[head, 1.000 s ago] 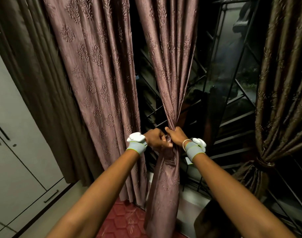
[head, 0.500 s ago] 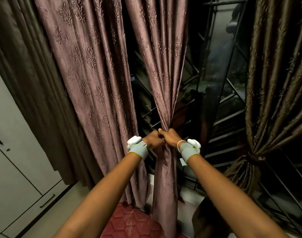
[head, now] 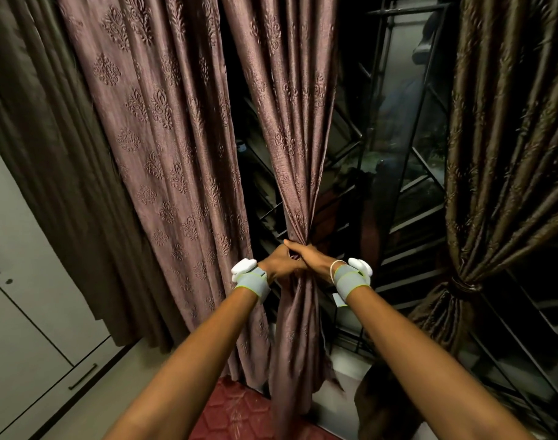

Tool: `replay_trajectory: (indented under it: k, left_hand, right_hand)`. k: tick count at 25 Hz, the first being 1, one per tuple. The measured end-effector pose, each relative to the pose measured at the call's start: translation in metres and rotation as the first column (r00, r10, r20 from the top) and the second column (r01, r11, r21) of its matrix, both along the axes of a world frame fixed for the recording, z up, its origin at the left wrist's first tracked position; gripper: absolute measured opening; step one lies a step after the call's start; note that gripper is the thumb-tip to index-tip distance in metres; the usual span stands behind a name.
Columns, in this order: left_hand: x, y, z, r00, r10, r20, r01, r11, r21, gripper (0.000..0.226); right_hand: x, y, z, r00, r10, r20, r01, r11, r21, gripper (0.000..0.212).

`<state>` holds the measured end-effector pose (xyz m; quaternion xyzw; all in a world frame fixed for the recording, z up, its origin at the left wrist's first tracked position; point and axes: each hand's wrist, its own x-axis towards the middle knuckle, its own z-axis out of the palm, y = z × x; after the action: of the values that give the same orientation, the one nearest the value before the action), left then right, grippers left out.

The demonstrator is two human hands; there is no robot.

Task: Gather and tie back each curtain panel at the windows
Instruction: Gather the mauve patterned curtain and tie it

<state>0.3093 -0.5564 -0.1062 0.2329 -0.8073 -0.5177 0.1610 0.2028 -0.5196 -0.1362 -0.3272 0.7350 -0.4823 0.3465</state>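
A mauve damask curtain panel is gathered into a narrow bunch at the middle of the view, in front of the dark window grille. The bunch is clasped at its pinched waist by both hands, which are pressed against each other. The left hand is wrapped round the fabric from the left, its fingers curled into the folds; the right hand is laid over it from the right, its grip likewise clamped on the cloth. Whether a tie is held within the grip cannot be told. Grey wristbands carrying white devices are worn on both wrists, and a thin bangle is seen on the right wrist. Below the hands the cloth hangs loose down to a red hexagon-patterned floor.

To the left, a second mauve panel hangs ungathered, with a plain dark brown curtain beside it. At the right edge, a bronze patterned curtain is already cinched by a tieback band. Grey cabinet doors with dark handles are seen at the lower left.
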Motion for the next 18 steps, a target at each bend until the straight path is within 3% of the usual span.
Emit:
replay_trajectory:
  k: [1,4,9,11,14,18]
  left_hand:
    - [-0.001,0.002,-0.003,1.000,0.017,0.003,-0.017,1.000,-0.012,0.040]
    - [-0.003,0.007,-0.011,0.995,0.093,0.041,-0.092,0.995,-0.028,0.028]
    - [-0.004,-0.004,-0.007,0.992,0.077,0.096,-0.071,0.995,-0.064,0.033]
    - [-0.005,-0.004,-0.005,0.992,0.106,0.065,-0.105,0.994,-0.008,0.034]
    - [-0.008,0.000,-0.003,0.985,0.144,0.094,-0.150,0.987,0.062,0.037]
    - [-0.008,0.001,0.001,0.989,0.127,0.080,-0.134,0.987,0.088,0.039]
  right_hand:
    - [0.009,0.009,0.010,1.000,0.010,-0.006,-0.010,1.000,0.015,0.103]
    - [0.005,0.020,0.004,0.996,0.066,-0.060,-0.061,0.995,0.082,0.115]
    - [-0.024,0.026,0.007,0.975,0.179,-0.133,-0.166,0.980,0.107,0.071]
    - [-0.030,0.036,0.020,0.979,0.142,-0.145,-0.127,0.986,0.104,0.060]
    - [-0.028,0.053,0.039,0.954,0.098,-0.284,-0.060,0.989,0.137,0.023]
    - [-0.026,0.057,0.042,0.902,0.113,-0.417,-0.065,0.990,0.128,0.013]
